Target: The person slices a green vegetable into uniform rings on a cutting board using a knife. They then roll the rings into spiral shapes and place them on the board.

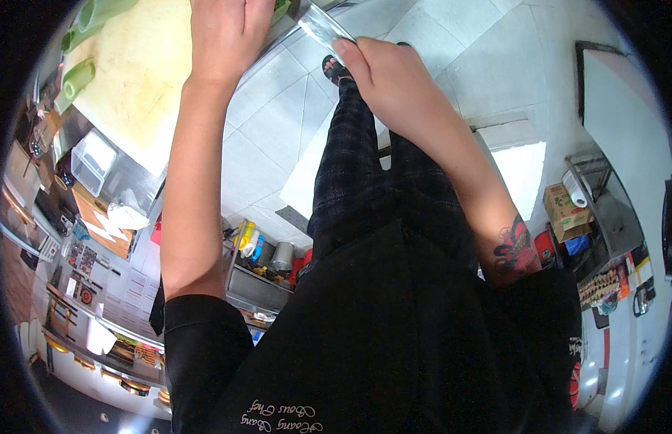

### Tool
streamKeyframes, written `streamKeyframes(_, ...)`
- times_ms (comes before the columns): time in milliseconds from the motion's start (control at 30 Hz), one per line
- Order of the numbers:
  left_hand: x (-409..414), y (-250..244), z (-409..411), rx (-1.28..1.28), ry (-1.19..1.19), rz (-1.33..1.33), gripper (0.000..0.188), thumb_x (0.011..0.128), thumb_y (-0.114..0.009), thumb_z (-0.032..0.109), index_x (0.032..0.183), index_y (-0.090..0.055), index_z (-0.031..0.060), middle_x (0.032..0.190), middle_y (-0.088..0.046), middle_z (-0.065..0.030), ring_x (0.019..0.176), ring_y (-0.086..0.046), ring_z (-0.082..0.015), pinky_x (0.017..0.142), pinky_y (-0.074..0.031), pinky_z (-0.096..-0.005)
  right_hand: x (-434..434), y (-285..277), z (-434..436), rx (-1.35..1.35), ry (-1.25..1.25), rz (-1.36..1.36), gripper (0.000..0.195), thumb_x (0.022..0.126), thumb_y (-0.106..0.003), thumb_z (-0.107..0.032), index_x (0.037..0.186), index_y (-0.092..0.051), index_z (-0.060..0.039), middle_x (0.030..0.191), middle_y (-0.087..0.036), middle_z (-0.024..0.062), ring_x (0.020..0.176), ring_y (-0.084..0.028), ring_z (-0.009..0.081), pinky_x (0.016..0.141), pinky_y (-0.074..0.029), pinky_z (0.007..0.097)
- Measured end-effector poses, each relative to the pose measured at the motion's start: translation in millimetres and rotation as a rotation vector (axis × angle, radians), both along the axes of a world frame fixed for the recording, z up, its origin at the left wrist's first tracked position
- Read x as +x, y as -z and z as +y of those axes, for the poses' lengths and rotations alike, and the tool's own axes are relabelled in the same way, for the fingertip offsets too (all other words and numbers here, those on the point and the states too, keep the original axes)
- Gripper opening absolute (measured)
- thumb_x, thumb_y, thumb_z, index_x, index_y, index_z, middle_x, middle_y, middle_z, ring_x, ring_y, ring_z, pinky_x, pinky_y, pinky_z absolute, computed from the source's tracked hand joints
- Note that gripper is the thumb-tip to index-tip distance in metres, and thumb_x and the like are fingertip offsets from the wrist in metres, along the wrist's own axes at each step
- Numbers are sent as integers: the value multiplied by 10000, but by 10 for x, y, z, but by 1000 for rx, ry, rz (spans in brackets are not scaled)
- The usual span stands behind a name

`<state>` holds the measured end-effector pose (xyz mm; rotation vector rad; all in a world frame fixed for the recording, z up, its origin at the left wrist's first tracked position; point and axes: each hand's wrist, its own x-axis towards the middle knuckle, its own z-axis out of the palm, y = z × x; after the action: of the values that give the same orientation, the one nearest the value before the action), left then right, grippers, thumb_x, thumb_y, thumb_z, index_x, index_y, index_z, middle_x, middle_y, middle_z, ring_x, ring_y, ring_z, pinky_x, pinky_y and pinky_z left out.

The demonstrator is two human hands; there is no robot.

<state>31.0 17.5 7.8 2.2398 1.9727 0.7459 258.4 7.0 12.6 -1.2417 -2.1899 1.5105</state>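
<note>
At the top edge, my left hand point(233, 32) lies over the near side of a pale cutting board point(135, 81); its fingertips are cut off by the frame, so its grip is hidden. Just right of it shows a bit of green vegetable point(280, 11). My right hand point(387, 70) is closed around a knife, whose wide shiny blade point(322, 26) points up and left toward the board. Pale green, hollow-looking stalk pieces lie on the board's left side, one short piece point(80, 78) and a longer one point(97, 12) near the corner.
A clear plastic container point(94, 157), a crumpled white bag point(128, 215) and a wooden board point(101, 222) lie on the left. Below the counter, a shelf holds bottles point(250, 238) and a metal can point(283, 255). On the right stands a rack with a cardboard box point(566, 211).
</note>
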Motion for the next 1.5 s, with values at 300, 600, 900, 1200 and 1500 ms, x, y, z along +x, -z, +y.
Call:
streamKeyframes(300,-37,-43,-49,-7,27,-32,753,1057,-252,491,1578,-185,-49,1644,-122,-296,1532,-86,-461,1232,-40,-529,-15,-46,-61,-81,15,-25,454,1075,-451,-347,874,-645,12,716,-619,223,669,-601,418,743,-480,469)
streamKeyframes(600,-61,-60,-96,-45,1,-53,783,1051,-235,531,1590,-148,-31,1651,-103,-288,1534,-70,-459,1227,-37,-545,-82,-29,-160,-19,66,0,435,1045,-500,-310,789,-623,19,740,-637,269,728,-627,483,691,-503,542)
streamKeyframes(900,-156,-4,-150,-70,-19,-8,805,1039,-204,580,1602,-147,6,1659,-97,-265,1535,-54,-462,1213,-22,-587,-79,-37,-217,-139,56,-42,432,1073,-456,-322,883,-620,30,734,-615,235,704,-615,430,639,-480,444)
streamKeyframes(1200,-181,-77,-221,-178,-63,44,745,1034,-337,448,1599,-144,2,1656,-105,-270,1531,-50,-478,1209,-8,-601,-217,-20,-171,-124,61,-8,468,1080,-445,-350,884,-616,39,718,-616,215,680,-595,394,676,-468,433)
streamKeyframes(1500,63,-172,-56,-69,-22,143,718,867,-438,13,1563,-262,-10,1633,-196,-273,1521,-98,-488,1213,-26,-611,-182,5,-206,-45,76,31,458,1070,-446,-328,844,-623,28,780,-633,256,757,-614,461,719,-488,512)
